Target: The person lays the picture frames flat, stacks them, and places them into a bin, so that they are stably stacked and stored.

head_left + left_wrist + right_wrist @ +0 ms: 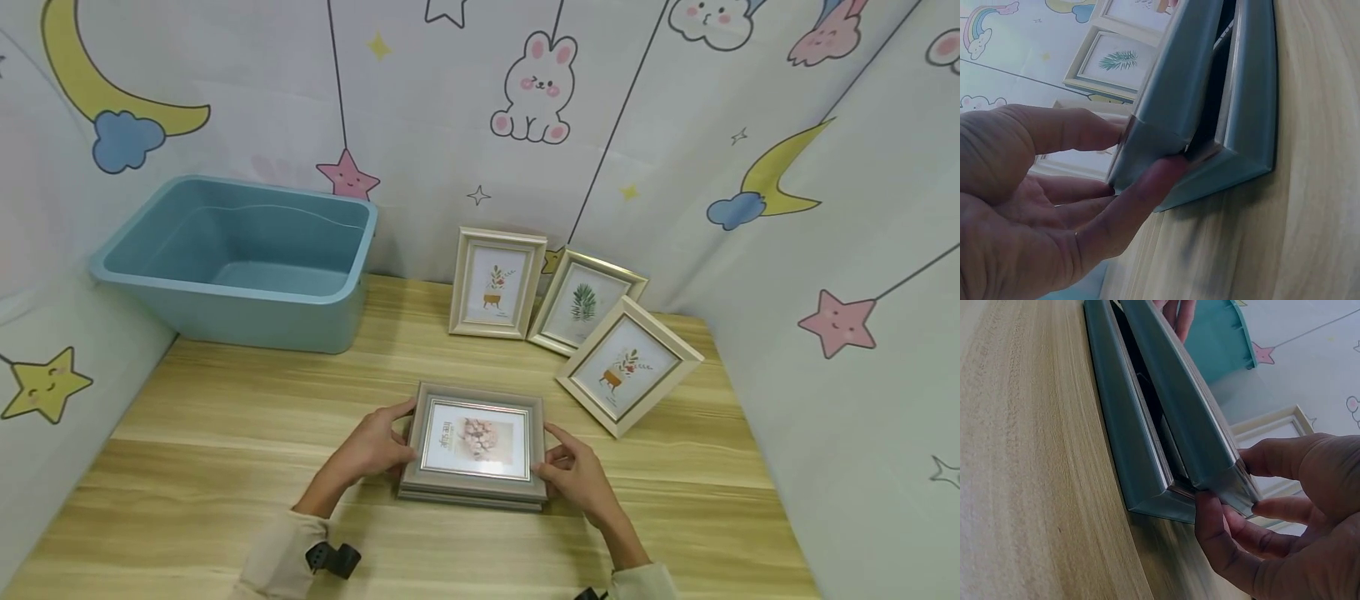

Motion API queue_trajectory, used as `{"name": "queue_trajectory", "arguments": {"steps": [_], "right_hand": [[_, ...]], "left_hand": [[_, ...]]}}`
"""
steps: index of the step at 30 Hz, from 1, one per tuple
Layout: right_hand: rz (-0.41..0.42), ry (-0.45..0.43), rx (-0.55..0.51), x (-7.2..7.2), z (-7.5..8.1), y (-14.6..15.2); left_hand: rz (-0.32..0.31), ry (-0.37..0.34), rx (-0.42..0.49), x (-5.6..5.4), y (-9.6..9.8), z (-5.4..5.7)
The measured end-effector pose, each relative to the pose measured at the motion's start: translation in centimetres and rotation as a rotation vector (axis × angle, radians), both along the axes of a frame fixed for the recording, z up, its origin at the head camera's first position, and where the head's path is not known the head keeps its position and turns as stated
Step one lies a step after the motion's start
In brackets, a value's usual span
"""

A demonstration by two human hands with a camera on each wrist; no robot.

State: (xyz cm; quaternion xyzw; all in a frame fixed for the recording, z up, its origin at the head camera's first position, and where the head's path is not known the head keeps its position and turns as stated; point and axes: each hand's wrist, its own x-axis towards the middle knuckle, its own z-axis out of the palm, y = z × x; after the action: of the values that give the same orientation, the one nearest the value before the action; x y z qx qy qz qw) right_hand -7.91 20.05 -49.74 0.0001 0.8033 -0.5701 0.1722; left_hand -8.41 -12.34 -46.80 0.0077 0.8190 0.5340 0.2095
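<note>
Two grey-beige picture frames lie one over the other near the middle of the table. The upper picture frame (480,439) shows a pink flower print with lettering. My left hand (372,444) pinches its left side, thumb on top and a fingertip under the edge. Its right side is pinched by my right hand (577,471) in the same way. Both wrist views show a dark, narrow gap between the upper frame and the lower picture frame (1249,106). The lower frame (1124,419) rests flat on the wood, its face mostly hidden.
Three light-framed pictures stand at the back right: a plant-pot print (493,287), a green leaf print (583,304) and another plant-pot print (626,367) in front. A blue-green plastic tub (247,312) occupies the back left. Patterned cloth (450,108) surrounds the wooden table (225,467).
</note>
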Motion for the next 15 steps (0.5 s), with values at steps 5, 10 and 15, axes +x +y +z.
{"name": "queue_trajectory", "arguments": {"steps": [5,10,15], "right_hand": [[-0.004,-0.005,0.010,-0.05,-0.27,-0.06],[-0.017,-0.013,0.013,0.09,-0.39,-0.20],[-0.025,-0.015,0.010,0.23,-0.40,-0.34]], "left_hand": [[0.009,-0.010,-0.024,0.14,0.14,-0.06],[0.017,-0.013,-0.028,0.09,0.22,-0.23],[0.014,-0.014,-0.048,0.05,0.17,-0.45]]}}
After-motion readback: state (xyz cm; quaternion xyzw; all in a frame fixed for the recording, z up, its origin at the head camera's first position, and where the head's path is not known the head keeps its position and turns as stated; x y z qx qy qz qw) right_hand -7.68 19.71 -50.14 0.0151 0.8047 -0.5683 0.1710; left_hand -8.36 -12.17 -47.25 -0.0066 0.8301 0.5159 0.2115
